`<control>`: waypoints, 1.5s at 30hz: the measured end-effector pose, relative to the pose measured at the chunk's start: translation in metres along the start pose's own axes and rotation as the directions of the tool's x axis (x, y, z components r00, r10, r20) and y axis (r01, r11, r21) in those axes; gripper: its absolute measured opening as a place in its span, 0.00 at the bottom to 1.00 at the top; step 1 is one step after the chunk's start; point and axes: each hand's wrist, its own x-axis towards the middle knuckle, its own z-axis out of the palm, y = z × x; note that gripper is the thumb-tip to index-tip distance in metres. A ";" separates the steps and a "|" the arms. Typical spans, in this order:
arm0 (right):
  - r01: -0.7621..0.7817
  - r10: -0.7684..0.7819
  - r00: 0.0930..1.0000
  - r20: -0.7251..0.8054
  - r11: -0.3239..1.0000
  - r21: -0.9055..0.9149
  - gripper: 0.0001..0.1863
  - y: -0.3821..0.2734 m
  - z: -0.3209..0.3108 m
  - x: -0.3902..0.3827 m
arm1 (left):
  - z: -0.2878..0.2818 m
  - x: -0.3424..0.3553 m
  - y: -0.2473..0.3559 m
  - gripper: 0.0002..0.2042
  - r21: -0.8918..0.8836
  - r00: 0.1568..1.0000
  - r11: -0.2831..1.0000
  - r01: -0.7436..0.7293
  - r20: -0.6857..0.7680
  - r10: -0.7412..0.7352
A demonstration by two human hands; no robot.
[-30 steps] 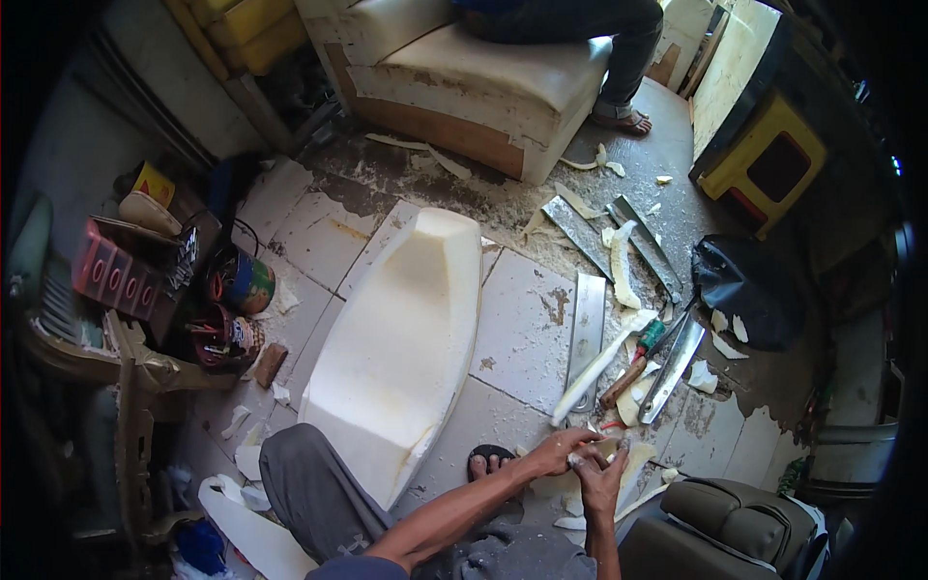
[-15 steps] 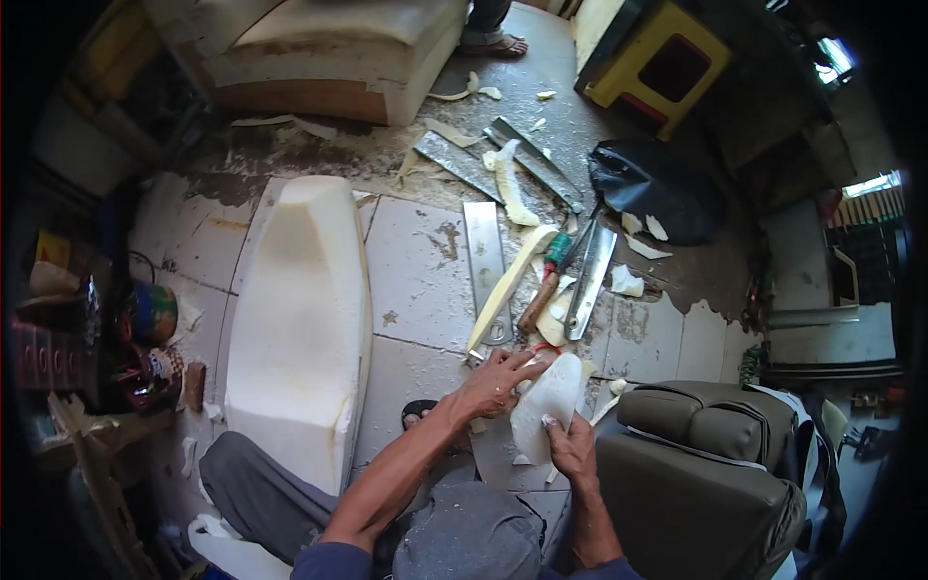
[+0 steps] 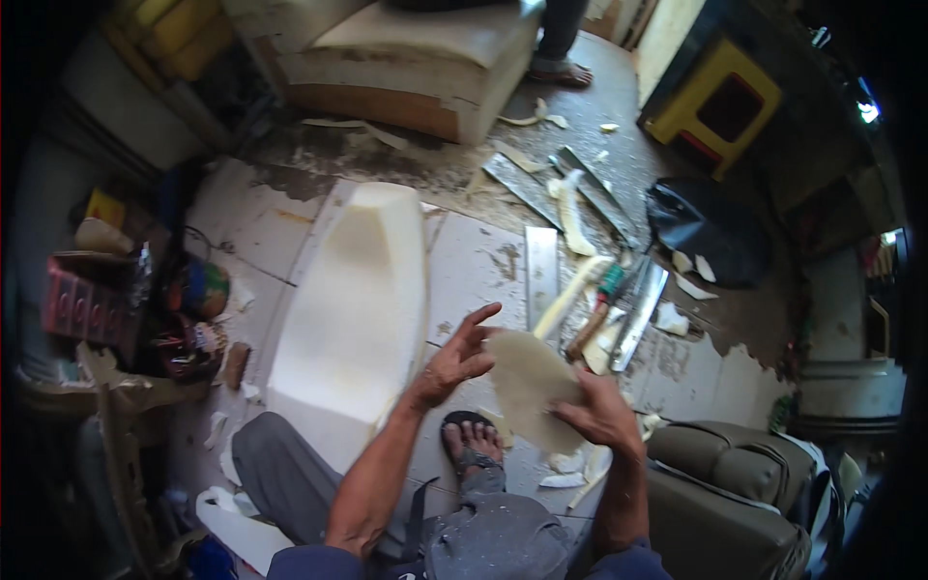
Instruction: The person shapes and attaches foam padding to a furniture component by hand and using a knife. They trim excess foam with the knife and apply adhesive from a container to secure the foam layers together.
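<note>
My right hand (image 3: 601, 411) grips a flat, oval piece of pale foam (image 3: 530, 385) by its right edge and holds it up above the floor. My left hand (image 3: 458, 356) is beside the piece's left edge with fingers spread, its fingertips at or just off the top corner. A large moulded block of white foam (image 3: 353, 300) lies on the tiled floor to the left of both hands. My sandalled foot (image 3: 472, 445) rests below the held piece.
Long metal strips (image 3: 541, 271), foam offcuts and a red-and-green-handled tool (image 3: 599, 304) lie on the floor ahead. A grey-green seat cushion (image 3: 735, 483) is at the lower right, a dark bag (image 3: 710, 232) and a yellow stool (image 3: 720, 101) beyond. Another person's foot (image 3: 561, 70) stands by a cushioned bench (image 3: 425, 58). Clutter lines the left.
The foam piece has come up from the floor and now faces me. My left hand has come off it and opened. The view has tilted back upward.
</note>
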 end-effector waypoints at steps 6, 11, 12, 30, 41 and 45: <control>0.049 -0.090 0.994 0.057 0.862 0.504 0.23 -0.030 0.096 0.178 | -0.144 -0.038 0.086 0.20 0.358 0.805 0.933 0.039 -0.565 0.183; 0.076 -0.008 0.986 -0.168 0.912 0.403 0.22 -0.068 0.173 0.243 | -0.219 -0.044 0.111 0.16 0.488 0.601 0.850 0.197 -0.745 0.289; 0.070 0.003 0.976 -0.217 0.941 0.331 0.22 -0.066 0.180 0.249 | -0.225 -0.039 0.112 0.16 0.553 0.582 0.784 0.280 -0.748 0.320; 0.099 0.137 0.885 -0.446 0.879 0.466 0.17 -0.066 0.199 0.257 | -0.195 -0.003 0.066 0.37 0.846 0.734 -0.220 0.485 -0.257 0.629; 0.171 0.119 0.837 -0.534 0.870 0.463 0.19 -0.064 0.205 0.257 | -0.189 0.011 0.047 0.45 0.782 0.780 -0.266 0.563 -0.398 0.483; 0.347 -0.064 0.684 -0.727 0.905 0.246 0.25 -0.075 0.221 0.257 | -0.190 0.012 0.049 0.44 0.779 0.774 -0.246 0.577 -0.425 0.469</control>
